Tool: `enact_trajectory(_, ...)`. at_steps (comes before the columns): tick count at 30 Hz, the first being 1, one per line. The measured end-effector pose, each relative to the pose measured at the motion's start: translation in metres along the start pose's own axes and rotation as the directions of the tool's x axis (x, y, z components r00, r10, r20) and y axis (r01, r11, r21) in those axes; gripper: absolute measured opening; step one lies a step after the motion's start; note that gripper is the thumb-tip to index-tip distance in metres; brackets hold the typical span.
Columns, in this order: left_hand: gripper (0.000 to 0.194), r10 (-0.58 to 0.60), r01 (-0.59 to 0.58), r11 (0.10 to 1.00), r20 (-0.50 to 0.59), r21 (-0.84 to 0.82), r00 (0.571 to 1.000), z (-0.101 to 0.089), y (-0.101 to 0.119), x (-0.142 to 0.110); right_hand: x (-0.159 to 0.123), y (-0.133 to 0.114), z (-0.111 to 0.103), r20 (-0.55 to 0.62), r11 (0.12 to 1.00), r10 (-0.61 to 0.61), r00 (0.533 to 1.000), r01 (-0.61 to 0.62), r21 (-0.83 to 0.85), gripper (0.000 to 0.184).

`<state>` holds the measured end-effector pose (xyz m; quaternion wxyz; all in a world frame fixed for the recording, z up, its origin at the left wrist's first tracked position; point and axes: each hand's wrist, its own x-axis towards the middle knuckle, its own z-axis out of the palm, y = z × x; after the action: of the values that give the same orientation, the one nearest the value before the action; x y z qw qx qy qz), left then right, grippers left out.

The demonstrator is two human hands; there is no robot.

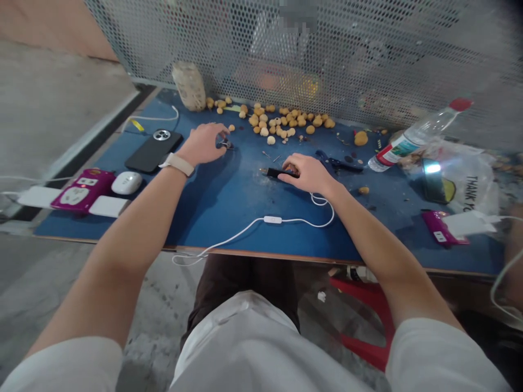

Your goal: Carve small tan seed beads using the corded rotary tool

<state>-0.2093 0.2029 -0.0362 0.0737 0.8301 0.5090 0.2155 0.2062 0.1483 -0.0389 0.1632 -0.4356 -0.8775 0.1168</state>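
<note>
While the right hand (308, 173) rests near the middle of the blue table (220, 201), its thumb and fingers are curled together on a black pen-like tool (270, 172), whose narrow tip points left, towards the other hand. Out to the left, the left hand (202, 142) bends its thumb and forefinger about a small dark metal piece (224, 144); I cannot tell whether they pinch it or merely surround it. The 2 hands are well apart, with bare blue surface between them.

For good handling, the right grip seems best kept behind the narrow tip, and the left pinch light, since the piece looks small enough to slip. A white cord (302, 221) with an inline switch (273, 220) loops beside the right wrist and runs over the near edge; slack there would probably help prevent tugging. Tan rounded pieces (317, 121) lie scattered along the mesh panel (229, 60), and a black phone (149, 155) lies just beside the left wrist, so small, level movements look wisest.
</note>
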Motion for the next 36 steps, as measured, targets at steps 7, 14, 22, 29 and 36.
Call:
enact_trajectory(7, 0.052, -0.15, 0.151, 0.982, -0.021, 0.111, 0.988, 0.017, -0.003, 0.004, -0.002, -0.001, 0.005, -0.052, 1.0, 0.007, 0.999, -0.006, 0.022, 0.053)
enact_trajectory(14, 0.042, -0.249, 0.252, 0.954, -0.042, 0.161, 0.968, 0.022, -0.01, 0.006, -0.004, -0.004, 0.007, -0.05, 1.0, 0.025, 0.998, -0.024, 0.014, 0.055)
enact_trajectory(22, 0.049, -0.279, 0.279, 0.947, -0.025, 0.157, 0.96, 0.023, -0.004, 0.015, -0.007, -0.009, 0.006, 0.038, 0.999, -0.041, 0.998, 0.042, -0.018, 0.043)
enact_trajectory(29, 0.043, -0.237, 0.241, 0.955, -0.044, 0.174, 0.971, 0.015, -0.007, 0.01, -0.007, -0.01, 0.013, 0.05, 0.997, -0.025, 0.998, 0.028, -0.072, 0.041)
enact_trajectory(36, 0.017, -0.143, 0.165, 0.854, 0.083, -0.494, 0.986, 0.009, 0.049, 0.003, -0.004, -0.006, 0.019, 0.027, 0.995, -0.056, 0.998, 0.058, -0.077, 0.043)
